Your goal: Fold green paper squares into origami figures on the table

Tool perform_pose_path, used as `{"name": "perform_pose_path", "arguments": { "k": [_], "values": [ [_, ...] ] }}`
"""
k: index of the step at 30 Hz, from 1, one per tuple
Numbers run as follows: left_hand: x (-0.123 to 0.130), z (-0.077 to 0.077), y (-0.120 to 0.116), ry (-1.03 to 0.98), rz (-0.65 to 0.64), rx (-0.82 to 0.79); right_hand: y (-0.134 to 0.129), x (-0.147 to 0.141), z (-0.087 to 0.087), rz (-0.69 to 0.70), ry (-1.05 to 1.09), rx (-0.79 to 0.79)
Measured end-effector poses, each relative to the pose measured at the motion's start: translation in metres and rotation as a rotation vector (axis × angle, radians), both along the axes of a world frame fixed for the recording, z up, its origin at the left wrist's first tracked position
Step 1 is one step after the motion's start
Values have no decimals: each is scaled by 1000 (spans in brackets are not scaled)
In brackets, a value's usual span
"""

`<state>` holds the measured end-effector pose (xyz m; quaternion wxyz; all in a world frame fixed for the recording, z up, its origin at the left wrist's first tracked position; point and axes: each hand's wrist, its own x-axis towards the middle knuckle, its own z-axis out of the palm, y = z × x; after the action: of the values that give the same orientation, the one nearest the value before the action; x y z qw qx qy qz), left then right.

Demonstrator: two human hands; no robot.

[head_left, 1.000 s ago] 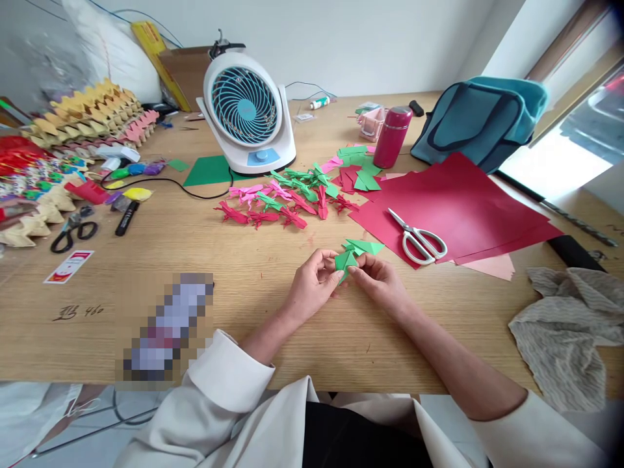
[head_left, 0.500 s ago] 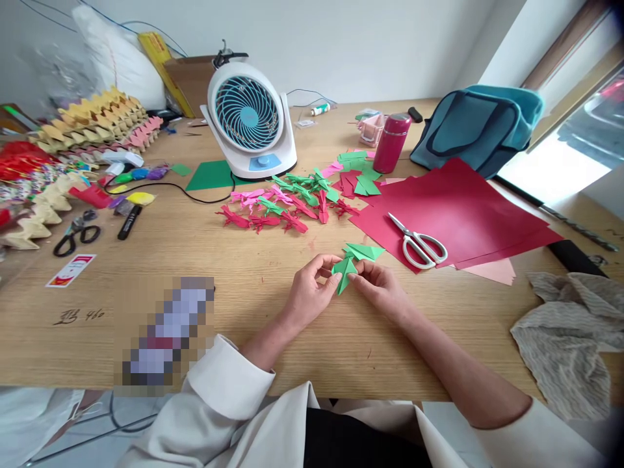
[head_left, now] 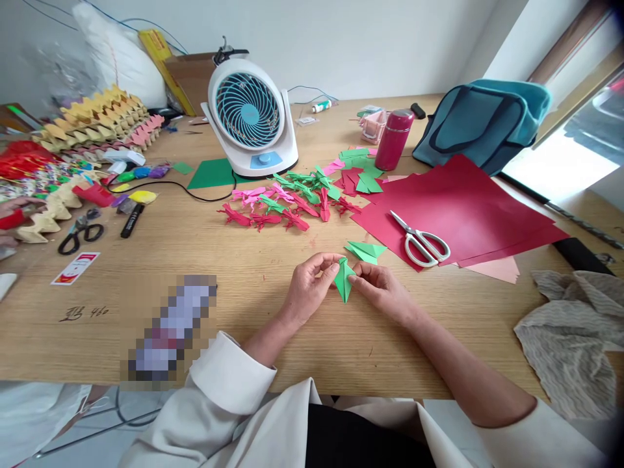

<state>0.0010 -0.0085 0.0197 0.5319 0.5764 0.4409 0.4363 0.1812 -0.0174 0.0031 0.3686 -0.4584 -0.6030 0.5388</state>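
Observation:
Between my two hands is a small folded green paper [head_left: 344,281], its pointed end toward me. My left hand [head_left: 314,286] pinches its upper left side, thumb on top. The fingers of my right hand [head_left: 377,289] grip its right edge. Just beyond them on the table lies a second folded green paper [head_left: 366,251]. White-handled scissors [head_left: 422,240] rest on red paper sheets [head_left: 468,208] to the right. Farther back sits a group of small folded paper figures [head_left: 297,198] in green, pink and red.
A white fan [head_left: 251,117], a red flask [head_left: 394,140] and a teal bag [head_left: 478,127] stand behind. At left are black scissors [head_left: 80,235], a marker [head_left: 131,221] and a blurred-out object [head_left: 170,328]. Another person's hand [head_left: 19,208] shows at the far left edge.
The held green paper has turned, its point now more toward me and a small fold showing at its top. Another person's hand has come in at the far left. The view has shifted slightly.

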Motion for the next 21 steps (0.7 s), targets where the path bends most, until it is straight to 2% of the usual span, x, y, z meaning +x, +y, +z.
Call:
{"name": "perform_pose_path", "arguments": {
  "k": [8,16,21],
  "values": [
    [-3,-6,8,-84,66,-130,-5,1,5,71,-151,29],
    [-8,0,11,-120,-32,-285,-4,1,1,13,-27,-2],
    [-12,5,11,-128,-49,-348,-3,1,-4,-32,31,12]
  ]
}}
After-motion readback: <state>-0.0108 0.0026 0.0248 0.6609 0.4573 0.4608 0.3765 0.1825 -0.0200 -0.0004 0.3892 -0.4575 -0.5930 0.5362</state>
